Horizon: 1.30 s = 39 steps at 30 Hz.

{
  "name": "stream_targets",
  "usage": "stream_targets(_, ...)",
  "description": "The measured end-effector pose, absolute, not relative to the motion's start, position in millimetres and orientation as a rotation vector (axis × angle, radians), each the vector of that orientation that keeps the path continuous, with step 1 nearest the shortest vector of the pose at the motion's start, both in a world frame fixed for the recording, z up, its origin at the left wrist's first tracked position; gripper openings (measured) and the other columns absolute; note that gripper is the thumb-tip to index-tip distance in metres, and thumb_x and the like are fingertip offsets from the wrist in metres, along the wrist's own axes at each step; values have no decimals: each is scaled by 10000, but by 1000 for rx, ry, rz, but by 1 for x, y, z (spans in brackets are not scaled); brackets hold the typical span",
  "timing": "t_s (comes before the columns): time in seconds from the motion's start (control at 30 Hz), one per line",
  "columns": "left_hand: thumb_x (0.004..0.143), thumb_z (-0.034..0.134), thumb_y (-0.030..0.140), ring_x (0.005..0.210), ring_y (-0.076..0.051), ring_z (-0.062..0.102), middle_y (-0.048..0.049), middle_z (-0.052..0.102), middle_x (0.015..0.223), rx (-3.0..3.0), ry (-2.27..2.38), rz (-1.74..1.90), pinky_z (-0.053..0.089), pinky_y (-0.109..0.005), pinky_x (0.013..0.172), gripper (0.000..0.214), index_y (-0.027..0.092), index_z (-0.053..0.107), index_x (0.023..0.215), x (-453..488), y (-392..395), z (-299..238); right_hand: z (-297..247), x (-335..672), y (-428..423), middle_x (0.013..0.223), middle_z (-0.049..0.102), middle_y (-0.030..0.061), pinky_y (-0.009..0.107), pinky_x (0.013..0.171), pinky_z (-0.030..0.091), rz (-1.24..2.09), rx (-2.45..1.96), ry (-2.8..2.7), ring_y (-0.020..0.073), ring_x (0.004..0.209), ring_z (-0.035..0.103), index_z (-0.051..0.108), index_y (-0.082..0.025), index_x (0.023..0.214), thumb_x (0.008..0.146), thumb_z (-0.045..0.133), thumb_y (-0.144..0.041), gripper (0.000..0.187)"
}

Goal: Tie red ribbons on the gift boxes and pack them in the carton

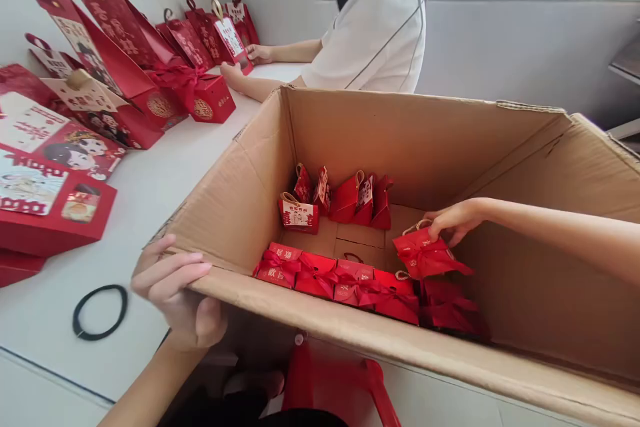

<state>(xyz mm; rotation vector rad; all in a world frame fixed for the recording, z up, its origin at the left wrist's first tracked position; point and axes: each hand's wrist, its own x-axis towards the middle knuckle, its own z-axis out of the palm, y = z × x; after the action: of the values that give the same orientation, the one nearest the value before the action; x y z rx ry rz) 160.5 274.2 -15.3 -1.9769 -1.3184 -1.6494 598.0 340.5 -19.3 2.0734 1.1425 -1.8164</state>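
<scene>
A large cardboard box (380,127) stands open in front of me. My left hand (180,287) grips its near left corner, fingers curled over the rim. Inside the box, my right hand (457,220) holds a red gift box (425,255) with a ribbon and a cord handle, tilted over the right end of the front row. That row is several red ribboned gift boxes (315,273) along the near wall. Against the far left inner wall stand several smaller red gift boxes (300,217) with loop handles. The box under my right hand is partly hidden.
On the white table (165,180) at left stand many red gift boxes (115,47), and a black ring-shaped band (100,311) lies near the edge. Across the cardboard box a person in a white top (370,33) handles a red box. A red stool (330,387) is below.
</scene>
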Motion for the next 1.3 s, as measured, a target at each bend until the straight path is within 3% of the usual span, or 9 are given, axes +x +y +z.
stream_targets(0.1, 676, 336, 393, 615, -182, 381, -19, 356, 661, -1760, -837, -1762, 426, -461, 776, 222, 223, 467, 737, 170, 290, -12, -39, 604, 339, 722, 654, 30, 216, 561, 477, -1870, 2074, 1002, 128, 624, 618, 579, -154, 759, 495, 549, -56, 283)
stream_targets(0.2, 652, 312, 399, 584, -171, 359, -7, 307, 608, -1657, -733, -1811, 429, -397, 726, 222, 223, 445, 680, 175, 302, -10, -45, 614, 343, 711, 656, 19, 211, 580, 473, -1930, 2070, 991, 117, 629, 621, 574, -155, 788, 518, 524, -64, 289)
stream_targets(0.33, 667, 271, 426, 571, -184, 339, -8, 289, 576, -1608, -792, -1800, 412, -390, 677, 221, 242, 390, 639, 175, 304, -7, -36, 634, 349, 753, 672, 30, 225, 608, 473, -2064, 2091, 913, 103, 640, 632, 577, -134, 901, 584, 492, -87, 332)
stream_targets(0.5, 683, 250, 442, 558, -193, 317, -5, 284, 576, -1676, -823, -1731, 392, -399, 683, 218, 252, 352, 651, 177, 302, -6, -32, 649, 346, 779, 680, 62, 251, 649, 473, -2223, 2072, 835, 120, 702, 652, 586, -96, 878, 601, 475, -72, 300)
stream_targets(0.67, 700, 242, 456, 555, -176, 350, 10, 245, 630, -1485, -973, -1764, 412, -423, 717, 229, 243, 309, 647, 185, 303, -11, -28, 590, 353, 936, 669, 80, 271, 739, 477, -2492, 1619, 879, 140, 815, 649, 580, -106, 1017, 607, 547, -88, 411)
stream_targets(0.8, 726, 221, 464, 580, -179, 380, -1, 289, 653, -1565, -1091, -1655, 442, -457, 736, 250, 243, 332, 693, 182, 292, -14, -29, 503, 365, 992, 654, 77, 338, 847, 465, -2690, 1230, 1072, 168, 882, 641, 534, -143, 1129, 683, 586, -176, 450)
stream_targets(1.0, 776, 303, 387, 751, -209, 462, -23, 385, 758, -1858, -1187, -1571, 416, -519, 857, 202, 258, 443, 843, 172, 270, -14, -50, 434, 380, 1029, 634, 23, 425, 907, 460, -2767, 1423, 1431, 172, 850, 644, 496, -307, 1157, 732, 631, -307, 446)
stream_targets(1.2, 740, 308, 385, 687, -199, 443, -20, 368, 675, -1711, -956, -1746, 426, -475, 795, 206, 247, 459, 762, 176, 286, -16, -30, 489, 390, 910, 651, 90, 453, 881, 469, -2646, 1448, 1188, 232, 875, 640, 602, -155, 936, 757, 543, -363, 281)
stream_targets(1.3, 720, 289, 402, 660, -195, 416, -16, 322, 647, -1632, -923, -1778, 422, -435, 758, 204, 251, 426, 713, 180, 295, -14, -21, 518, 382, 947, 654, 89, 425, 873, 476, -2513, 1483, 1075, 231, 905, 639, 589, -145, 1017, 704, 598, -271, 337)
